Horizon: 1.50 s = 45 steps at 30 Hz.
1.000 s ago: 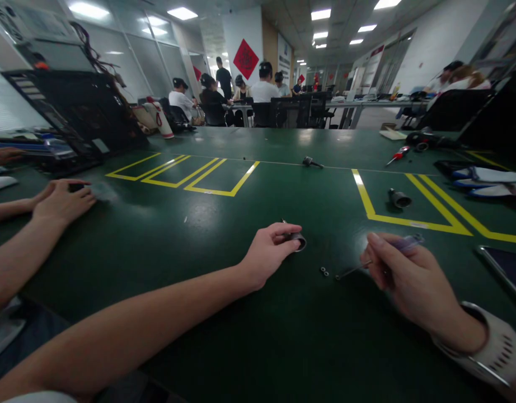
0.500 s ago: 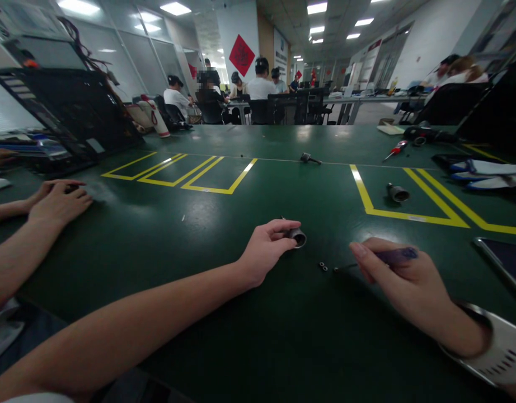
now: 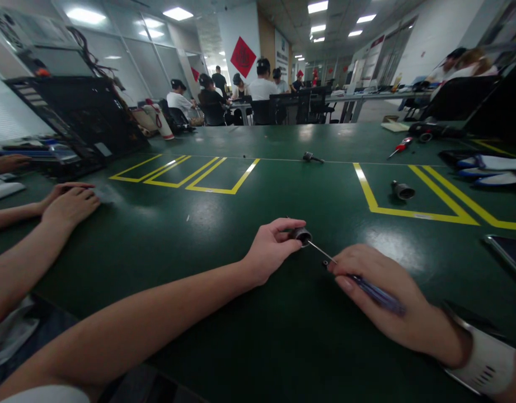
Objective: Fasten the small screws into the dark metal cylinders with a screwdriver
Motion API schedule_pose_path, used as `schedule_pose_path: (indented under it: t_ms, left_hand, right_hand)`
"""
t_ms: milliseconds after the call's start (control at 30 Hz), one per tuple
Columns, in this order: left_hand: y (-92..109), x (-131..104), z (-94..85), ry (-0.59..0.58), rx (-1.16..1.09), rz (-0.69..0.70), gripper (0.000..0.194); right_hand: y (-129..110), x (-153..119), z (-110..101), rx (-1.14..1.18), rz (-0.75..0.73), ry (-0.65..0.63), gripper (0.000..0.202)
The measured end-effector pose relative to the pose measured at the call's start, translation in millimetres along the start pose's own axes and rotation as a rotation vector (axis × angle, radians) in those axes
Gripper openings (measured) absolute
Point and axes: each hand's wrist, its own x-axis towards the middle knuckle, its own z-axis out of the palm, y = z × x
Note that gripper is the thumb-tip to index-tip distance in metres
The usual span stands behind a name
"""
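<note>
My left hand (image 3: 271,251) is closed around a small grey hollow metal cylinder (image 3: 301,234), holding it on its side just above or on the green table, its open end facing right. In my right hand (image 3: 392,282) is a screwdriver (image 3: 379,296) with a translucent purple handle and a thin shaft. The shaft points up and left, and its tip is at the mouth of the cylinder; how deep it reaches is hidden. Beside the shaft lies a small black ring-like piece (image 3: 325,263), partly covered by my right fingers.
A similar metal cylinder (image 3: 403,191) lies inside yellow tape (image 3: 426,216). Farther back are a dark metal part (image 3: 312,157), a red screwdriver (image 3: 400,146) and gloves (image 3: 488,170). A phone-like device (image 3: 507,257) lies right; a co-worker's hands (image 3: 71,207) rest left.
My right hand has turned the screwdriver, bringing its tip from the small pieces on the table up to the cylinder's mouth. My left hand keeps its hold on the cylinder.
</note>
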Motion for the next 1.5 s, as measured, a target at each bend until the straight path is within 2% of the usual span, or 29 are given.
schedule_pose_path:
  t_ms: [100,367,767,1000,1200,1367,1500]
  left_hand:
    - [1,-1,0.8,-0.018,0.017,0.011,0.036]
    - [-9,2,-3.1,-0.049,0.108,0.043,0.033]
    - [-11,1,-3.3,-0.047,0.202,0.087,0.028]
    - [-14,2,-4.0,-0.064,0.202,0.125,0.028]
    - [-13,2,-3.7,-0.044,0.236,0.096,0.028]
    - [-11,1,-1.2,-0.017,0.239,0.093,0.026]
    - [-12,2,-1.8,-0.022,0.222,0.096,0.026]
  right_hand:
    - [0,2,2,-0.068,0.014,-0.07,0.014]
    - [0,3,4,-0.121,-0.01,-0.116,0.012]
    - [-2,1,4,-0.176,-0.076,-0.092,0.009]
    - [-5,3,6,-0.232,-0.169,-0.067,0.013]
    - [-4,3,8,-0.255,-0.149,-0.121,0.015]
    - [-5,3,6,-0.241,-0.173,-0.064,0.015]
    - [-5,3,6,-0.257,-0.174,-0.072,0.016]
